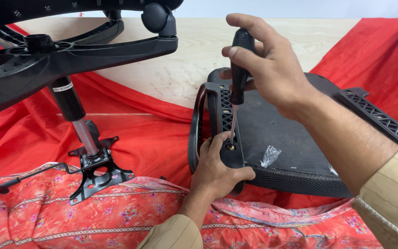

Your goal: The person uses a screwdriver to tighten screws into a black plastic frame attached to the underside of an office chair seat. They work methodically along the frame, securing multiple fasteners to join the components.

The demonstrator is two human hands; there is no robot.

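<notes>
- Red cloth [153,133] covers the floor; a patterned quilt [93,216] lies along its near edge.
- Chair base [47,60] lies tipped at the cloth's left, its mounting plate [98,170] not joined to anything.
- Seat [282,138] rests upside down at the right, armrest [217,120] along its left edge.
- Right hand [268,64] is closed around the screwdriver [238,74], tip in a screw at the armrest bracket.
- Left hand [219,170] clasps the bracket; this screw looks partly driven.

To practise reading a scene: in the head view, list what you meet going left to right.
Chair wheel base → gas lift cylinder → metal tilt bracket → left hand → screwdriver → clear plastic scrap → right armrest
</notes>
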